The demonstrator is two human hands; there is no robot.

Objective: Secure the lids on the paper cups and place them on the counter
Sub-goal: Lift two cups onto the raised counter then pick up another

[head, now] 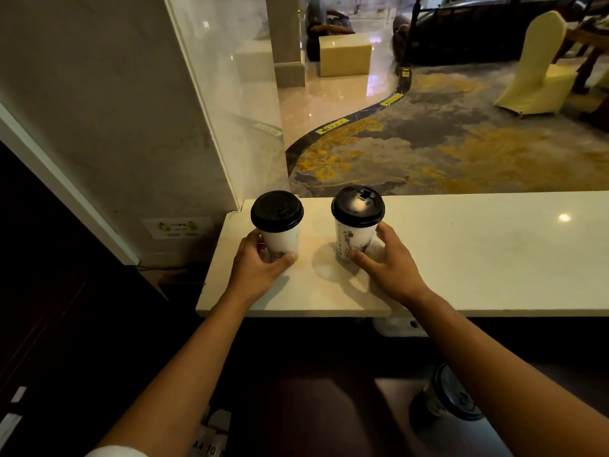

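Two white paper cups with black lids stand upright on the pale counter (461,252). The left cup (284,237) carries its black lid (276,211), and my left hand (260,265) wraps around its lower part, thumb on the right side. The right cup (352,237) has a printed drawing and a black lid (358,206) with a glare spot. My right hand (389,262) holds this cup near its base, fingers spread around it. Both cup bottoms rest on the counter near its left end.
A third lidded cup (451,395) sits low down under my right forearm on a lower surface. A wall and glass panel (204,103) rise left of the counter. Beyond the counter lies a patterned carpet with a covered chair (537,67).
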